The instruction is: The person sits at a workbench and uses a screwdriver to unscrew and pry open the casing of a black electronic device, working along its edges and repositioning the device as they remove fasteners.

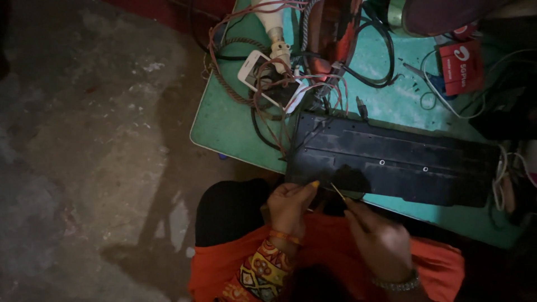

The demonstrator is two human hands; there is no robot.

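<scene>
Green tabletop over a rough concrete floor; one black panel, two hands at its near left corner.
Left hand is curled, fingertips pinched at the panel's near edge. Right hand grips one thin metal tool, tip toward that corner. One white phone lies far left among tangled wires. One red rectangular packet sits far right.

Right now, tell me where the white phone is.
In the head view, the white phone lies at the upper left of the green table, tangled in wires, just above the black keyboard's left end.
</scene>
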